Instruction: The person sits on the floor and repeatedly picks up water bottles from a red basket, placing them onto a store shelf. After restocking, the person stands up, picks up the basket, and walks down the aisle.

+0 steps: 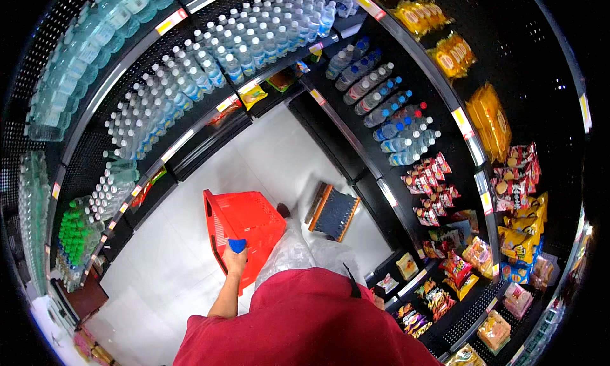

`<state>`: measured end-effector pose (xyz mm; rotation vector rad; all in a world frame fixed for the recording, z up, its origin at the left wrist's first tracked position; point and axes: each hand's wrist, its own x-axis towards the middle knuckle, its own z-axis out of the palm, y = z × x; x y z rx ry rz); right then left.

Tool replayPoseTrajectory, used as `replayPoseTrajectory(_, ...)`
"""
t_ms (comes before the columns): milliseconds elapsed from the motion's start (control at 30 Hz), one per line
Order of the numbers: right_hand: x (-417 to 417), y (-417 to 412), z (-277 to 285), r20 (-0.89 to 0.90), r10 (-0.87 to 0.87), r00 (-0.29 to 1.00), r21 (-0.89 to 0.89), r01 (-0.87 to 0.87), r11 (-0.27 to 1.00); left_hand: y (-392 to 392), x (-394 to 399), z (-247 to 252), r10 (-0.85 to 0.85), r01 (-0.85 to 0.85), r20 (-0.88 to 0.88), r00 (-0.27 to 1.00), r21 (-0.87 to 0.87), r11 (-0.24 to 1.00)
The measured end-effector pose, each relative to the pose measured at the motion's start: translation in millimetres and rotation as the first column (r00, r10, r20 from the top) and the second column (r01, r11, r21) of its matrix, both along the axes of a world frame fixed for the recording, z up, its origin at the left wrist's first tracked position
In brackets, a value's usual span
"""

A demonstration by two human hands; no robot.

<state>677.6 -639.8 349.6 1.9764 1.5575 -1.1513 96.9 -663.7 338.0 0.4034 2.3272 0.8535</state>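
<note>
My left hand [235, 260] is closed around the handle of a red plastic shopping basket [259, 218], at a blue grip [237, 245]. The basket hangs or stands at my left leg, low over the pale floor; whether it touches the floor I cannot tell. Its slotted walls face up towards me, and no goods show inside. At my right side, only a sliver of my right hand [379, 302] shows past the red shirt [305, 318]. Its fingers are hidden, close to the lower snack shelf.
Shelves of bottled water [245, 58] curve along the left and front. On the right, shelves hold drink bottles [367, 104], red snack packs [426, 175] and yellow bags [491, 123]. A dark panel with orange-brown edges [333, 211] lies by my right foot on the tiled floor [248, 161].
</note>
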Motion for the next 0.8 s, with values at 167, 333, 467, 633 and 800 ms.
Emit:
replayPoseTrajectory(167,-14,23,-17,-0.021,0.056,0.998,0.074,-0.054,0.996,-20,-8,-14,0.088,-0.089,0.018,0.996,0.065,0.994)
replayPoseTrajectory(333,30,59,-50,-0.108,0.112,0.988,0.057,-0.106,0.993,-20,14,-1,0.214,-0.214,0.003,0.977,-0.031,0.976)
replayPoseTrajectory(467,20,114,-27,-0.108,0.157,0.982,0.010,-0.157,0.988,-21,40,4,0.298,-0.298,-0.015,0.955,-0.066,0.952)
replayPoseTrajectory(633,14,185,-33,-0.212,0.234,0.949,-0.036,-0.247,0.968,-9,79,34,0.410,-0.407,0.069,0.909,-0.056,0.912)
replayPoseTrajectory(800,8,284,-19,-0.398,0.083,0.914,-0.145,-0.152,0.978,-6,151,24,0.268,-0.300,-0.178,0.947,-0.188,0.935)
